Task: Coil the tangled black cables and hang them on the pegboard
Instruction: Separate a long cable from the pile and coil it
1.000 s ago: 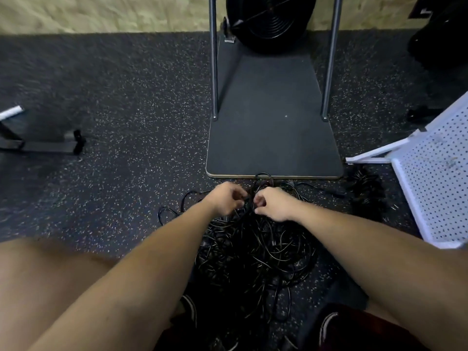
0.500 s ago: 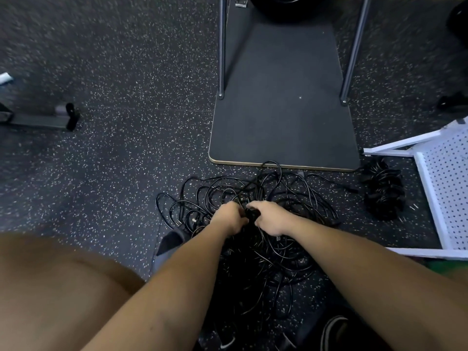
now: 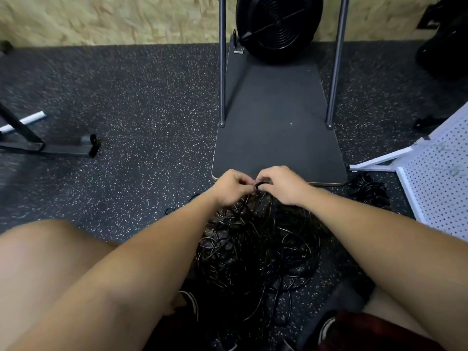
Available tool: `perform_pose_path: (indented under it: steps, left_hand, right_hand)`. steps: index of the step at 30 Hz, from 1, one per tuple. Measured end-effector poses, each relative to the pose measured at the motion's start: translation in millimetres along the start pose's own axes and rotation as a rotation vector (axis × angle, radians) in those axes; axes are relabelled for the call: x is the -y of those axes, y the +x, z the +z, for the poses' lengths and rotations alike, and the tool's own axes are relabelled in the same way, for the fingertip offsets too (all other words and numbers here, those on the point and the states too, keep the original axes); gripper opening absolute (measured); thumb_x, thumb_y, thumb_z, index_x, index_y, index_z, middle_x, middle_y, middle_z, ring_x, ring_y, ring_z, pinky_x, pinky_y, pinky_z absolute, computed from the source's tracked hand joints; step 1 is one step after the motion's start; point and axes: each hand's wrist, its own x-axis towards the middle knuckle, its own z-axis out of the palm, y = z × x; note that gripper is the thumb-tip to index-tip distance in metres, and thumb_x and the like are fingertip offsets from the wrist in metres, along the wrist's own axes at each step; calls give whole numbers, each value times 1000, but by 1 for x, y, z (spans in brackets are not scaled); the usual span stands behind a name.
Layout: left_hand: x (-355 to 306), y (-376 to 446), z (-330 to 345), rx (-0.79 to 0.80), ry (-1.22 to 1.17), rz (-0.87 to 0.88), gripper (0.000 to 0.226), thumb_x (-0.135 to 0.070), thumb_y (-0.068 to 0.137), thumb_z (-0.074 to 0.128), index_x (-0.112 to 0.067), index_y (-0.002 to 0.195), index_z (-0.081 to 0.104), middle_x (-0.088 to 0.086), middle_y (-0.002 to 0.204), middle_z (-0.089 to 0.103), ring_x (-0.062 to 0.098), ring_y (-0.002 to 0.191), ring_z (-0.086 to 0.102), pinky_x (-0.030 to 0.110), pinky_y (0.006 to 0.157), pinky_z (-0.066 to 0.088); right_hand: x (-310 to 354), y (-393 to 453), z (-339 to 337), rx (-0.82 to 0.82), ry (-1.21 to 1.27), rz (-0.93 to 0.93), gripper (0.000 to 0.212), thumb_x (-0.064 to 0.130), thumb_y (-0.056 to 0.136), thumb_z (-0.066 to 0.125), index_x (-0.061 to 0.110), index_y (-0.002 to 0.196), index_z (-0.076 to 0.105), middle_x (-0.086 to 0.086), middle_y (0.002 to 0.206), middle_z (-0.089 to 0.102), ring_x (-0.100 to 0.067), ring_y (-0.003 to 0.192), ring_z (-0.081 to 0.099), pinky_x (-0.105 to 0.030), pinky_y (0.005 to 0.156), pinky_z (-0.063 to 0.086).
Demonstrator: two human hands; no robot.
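A tangled heap of black cables [image 3: 255,249] lies on the speckled floor between my legs. My left hand [image 3: 231,187] and my right hand [image 3: 281,184] are raised close together above the heap's far side. Both pinch the same black cable strand [image 3: 258,184] between their fingertips, and strands hang from it down into the heap. A white pegboard [image 3: 438,183] lies tilted at the right edge. Beside it, on the floor, rests a separate bundle of black cable [image 3: 371,192].
A dark mat [image 3: 276,138] with two metal legs [image 3: 222,72] standing on it lies just beyond my hands, and a black round fan [image 3: 277,24] stands at its far end. A black metal frame foot [image 3: 50,148] sits at the left. My shoes show at the bottom.
Both hands have lifted the pinched strand up from the heap toward the mat's edge. The view has tilted up, bringing the wall and the fan back into sight.
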Motion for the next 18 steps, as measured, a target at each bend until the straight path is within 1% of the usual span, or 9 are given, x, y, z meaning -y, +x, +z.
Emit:
perform_pose_path:
  steps: [2,5,7,9,12,14,15,17,18]
  left_hand:
    - [-34,-1,-19,0,31,72,6,-8,97,80,-9,96,86,-5,73,72,8,62,51,25,60,41]
    - [-90,-6,-52,30,116,194,5,-12,97,81,-11,96,86,-2,76,76,6,66,56,23,66,48]
    - [-126,-9,-73,35,150,259,6,-13,99,80,-11,98,85,8,83,79,8,71,61,27,72,53]
    - [-160,-13,-91,20,149,316,7,-15,100,79,-12,101,85,11,90,81,10,76,64,30,77,55]
    - [-194,-18,-110,5,97,376,7,-16,99,80,-12,102,85,11,89,79,11,79,63,26,74,53]
    - [-198,-18,-115,63,61,393,8,-15,97,82,-14,105,83,15,86,74,16,80,60,30,77,50]
    - [-195,-17,-115,96,46,391,11,-16,95,84,-16,106,83,19,87,71,20,82,59,34,81,49]
    - [-189,-14,-109,121,17,354,10,-16,95,83,-16,105,83,18,87,69,23,84,57,41,85,46]
    - [-189,-12,-106,132,-7,339,6,-13,96,81,-16,100,83,15,89,72,24,84,58,42,85,44]
  right_hand:
    - [8,-1,-37,-52,22,-43,8,25,97,83,26,105,81,10,96,78,-11,87,68,-31,86,53]
    - [24,-7,-91,-99,17,-74,7,31,95,85,29,96,79,15,86,74,-1,78,66,-29,77,51]
    - [36,-11,-125,-155,54,-84,10,32,95,86,27,93,78,14,80,72,0,68,62,-23,68,47]
    - [47,-16,-156,-199,127,-106,11,31,95,86,23,93,79,9,78,73,-1,61,58,-21,62,46]
    - [55,-21,-191,-263,241,-131,11,31,94,87,23,93,80,-5,83,78,-17,66,65,-35,66,54]
    - [55,-22,-203,-299,291,-127,9,31,95,86,23,93,81,-5,84,80,-29,70,72,-43,71,59]
    - [54,-22,-206,-308,307,-122,9,31,96,85,23,93,81,-2,85,81,-31,72,73,-45,73,61]
    - [50,-21,-207,-297,324,-109,10,30,98,82,22,93,81,2,87,83,-25,69,72,-44,74,61]
    - [48,-20,-205,-291,328,-96,11,30,99,81,21,93,81,3,87,83,-21,66,69,-42,72,59]
